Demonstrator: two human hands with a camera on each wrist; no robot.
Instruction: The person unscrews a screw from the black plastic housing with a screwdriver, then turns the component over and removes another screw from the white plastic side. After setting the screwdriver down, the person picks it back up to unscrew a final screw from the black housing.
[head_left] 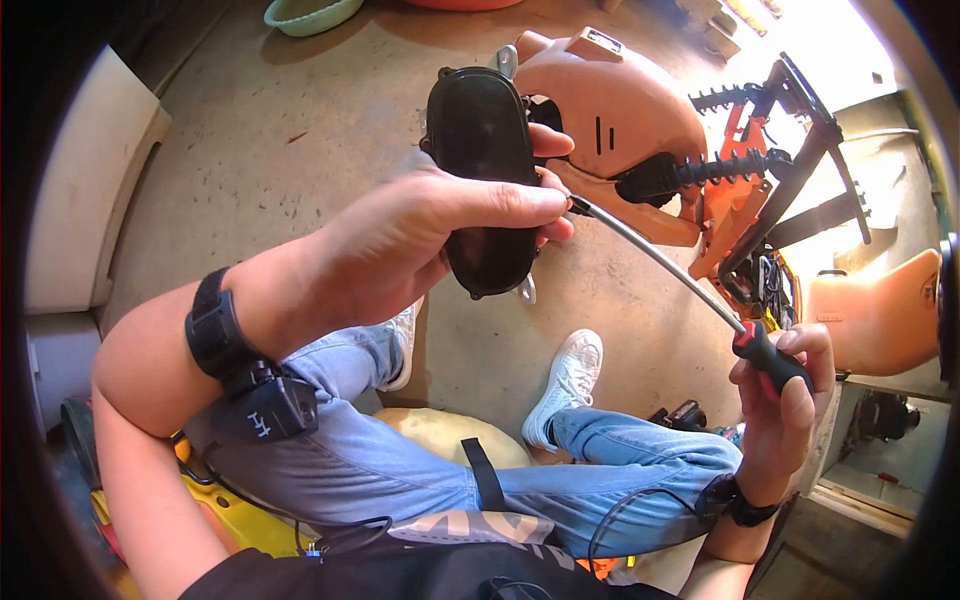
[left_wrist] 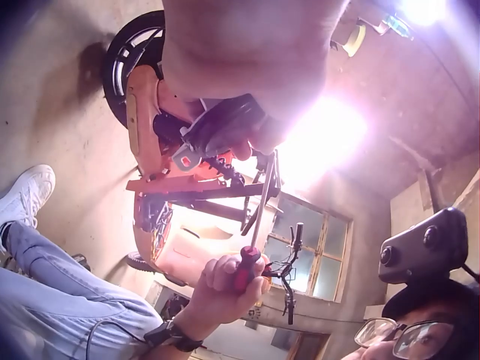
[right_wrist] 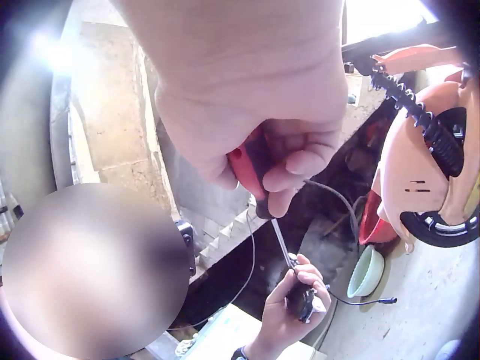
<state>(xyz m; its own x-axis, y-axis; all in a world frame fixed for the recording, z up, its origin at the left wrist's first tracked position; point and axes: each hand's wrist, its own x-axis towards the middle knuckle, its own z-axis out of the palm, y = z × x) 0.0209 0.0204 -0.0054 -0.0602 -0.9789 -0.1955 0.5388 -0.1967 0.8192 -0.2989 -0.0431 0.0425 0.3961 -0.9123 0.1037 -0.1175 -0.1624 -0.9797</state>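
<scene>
My left hand (head_left: 440,208) holds up a black oval housing (head_left: 482,125), its thumb across the front and its fingers curled round the far side. Grey metal tabs stick out at both ends of the housing. A screwdriver (head_left: 668,265) with a red and black handle is gripped in my right hand (head_left: 800,400). Its shaft slants up to the left, and its tip lies right at the left thumb's tip, beside the housing's edge. In the right wrist view the shaft (right_wrist: 281,241) reaches toward the left hand (right_wrist: 281,322); the spot where the tip meets the housing is mostly hidden by fingers.
Beyond the hands stands an orange vehicle body (head_left: 650,100) with black coil springs (head_left: 735,170) on its frame. A pale green basin (head_left: 312,14) sits on the floor at the back. White furniture (head_left: 85,190) stands at the left, and an orange panel (head_left: 875,310) is at the right.
</scene>
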